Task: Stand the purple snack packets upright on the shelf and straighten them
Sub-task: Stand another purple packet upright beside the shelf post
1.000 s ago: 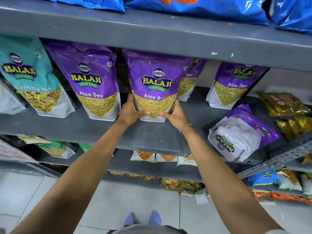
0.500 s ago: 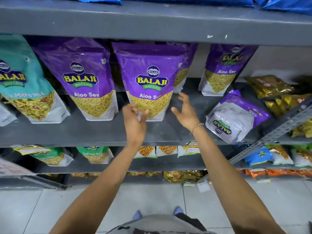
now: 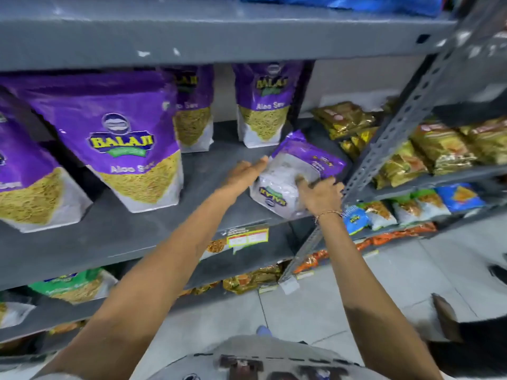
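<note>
Purple packet [image 3: 299,171] of Aloo Sev lies toppled on its face near the right end of the grey shelf [image 3: 142,231], back panel up and its top pointing toward the rear, close beside the slotted upright post [image 3: 384,138]. Both bare hands close in on it: the left hand [image 3: 244,174] lies flat and open against its left edge, fingers extended, gripping nothing, while the right hand [image 3: 319,194] presses on the packet's near lower corner, though blur hides whether those fingers are truly clamped on the film. The packet sits between the two palms, its bulk just beyond the fingertips.

Righting it well likely means cupping both sides low, swinging the base down onto the shelf and turning the printed face outward, then squaring it with the standing row. Three purple packets already stand upright: a large front packet [image 3: 120,141], a middle packet [image 3: 193,111] behind it, and a rear packet [image 3: 267,105] directly behind the fallen one. Gold packets [image 3: 348,119] crowd the neighbouring bay.
</note>
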